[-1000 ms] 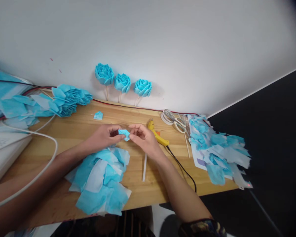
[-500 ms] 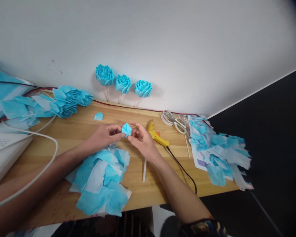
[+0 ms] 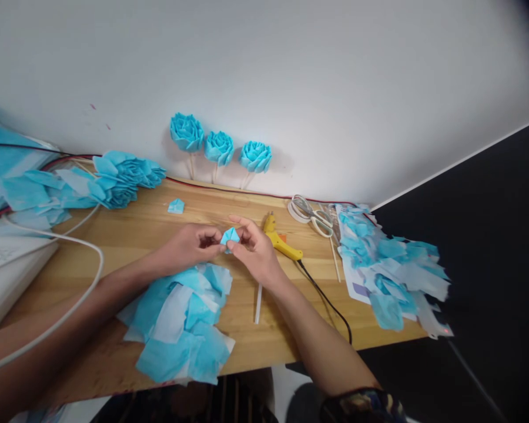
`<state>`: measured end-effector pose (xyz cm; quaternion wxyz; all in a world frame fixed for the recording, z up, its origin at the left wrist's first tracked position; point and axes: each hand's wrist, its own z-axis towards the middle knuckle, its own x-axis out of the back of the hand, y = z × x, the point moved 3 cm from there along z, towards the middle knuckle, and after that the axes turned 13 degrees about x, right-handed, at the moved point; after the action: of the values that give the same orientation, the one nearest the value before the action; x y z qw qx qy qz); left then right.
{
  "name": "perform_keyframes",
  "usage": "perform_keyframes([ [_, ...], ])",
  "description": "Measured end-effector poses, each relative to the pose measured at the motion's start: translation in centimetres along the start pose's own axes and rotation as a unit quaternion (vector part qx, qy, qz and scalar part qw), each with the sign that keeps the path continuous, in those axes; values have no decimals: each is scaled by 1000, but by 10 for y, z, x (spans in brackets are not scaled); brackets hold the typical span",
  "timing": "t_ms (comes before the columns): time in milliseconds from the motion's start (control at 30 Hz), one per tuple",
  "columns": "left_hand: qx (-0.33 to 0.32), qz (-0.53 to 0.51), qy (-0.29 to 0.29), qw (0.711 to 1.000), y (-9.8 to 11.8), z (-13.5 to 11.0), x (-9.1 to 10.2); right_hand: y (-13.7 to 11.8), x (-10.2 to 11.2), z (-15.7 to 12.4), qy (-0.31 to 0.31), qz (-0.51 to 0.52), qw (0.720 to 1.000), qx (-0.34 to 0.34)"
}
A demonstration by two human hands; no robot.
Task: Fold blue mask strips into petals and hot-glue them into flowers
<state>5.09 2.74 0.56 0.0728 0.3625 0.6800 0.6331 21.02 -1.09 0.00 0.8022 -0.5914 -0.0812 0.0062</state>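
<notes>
Between my two hands is a small folded blue petal [image 3: 230,235], pinched above the wooden table. My left hand [image 3: 198,242] grips its left side, thumb in front. On the right side my right hand [image 3: 253,247] holds it with the thumb at its lower edge, the index finger raised behind. Another folded petal [image 3: 176,205] lies on the table beyond my left hand. Just below my hands spreads a pile of blue and white fabric-like pieces [image 3: 180,329]. A yellow glue gun [image 3: 284,245] rests right of my right hand, and a white stick [image 3: 258,305] lies below it.
Three blue flowers on sticks [image 3: 219,148] stand against the wall. More blue flowers [image 3: 123,179] lie at the back left. Scissors [image 3: 312,216] sit by a roll of tape at the back right, near another heap of blue pieces [image 3: 392,270]. A white cable [image 3: 99,252] loops over my left forearm.
The folded petal has shifted slightly down and right in my fingers and tilted. My right thumb now covers more of its lower edge.
</notes>
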Motion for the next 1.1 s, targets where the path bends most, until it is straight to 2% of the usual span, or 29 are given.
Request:
perform_keyframes([
  [100,0,0,-4,1000,1,-1,1,-3,5,0,2,23,1000,-17],
  [300,7,-11,-8,1000,-1,0,0,2,4,1,-15,48,999,-7],
  [500,11,-43,9,999,-2,1,7,8,8,4,57,57,997,1],
  [733,23,-59,19,998,-4,1,6,6,5,2,38,64,997,-17],
  [833,28,-68,22,997,-5,1,5,5,8,1,60,46,997,-20],
  [967,37,-103,59,992,-7,1,9,5,13,1,86,52,995,-15],
  [1100,42,-146,105,983,-9,2,14,6,7,0,33,80,996,-30],
])
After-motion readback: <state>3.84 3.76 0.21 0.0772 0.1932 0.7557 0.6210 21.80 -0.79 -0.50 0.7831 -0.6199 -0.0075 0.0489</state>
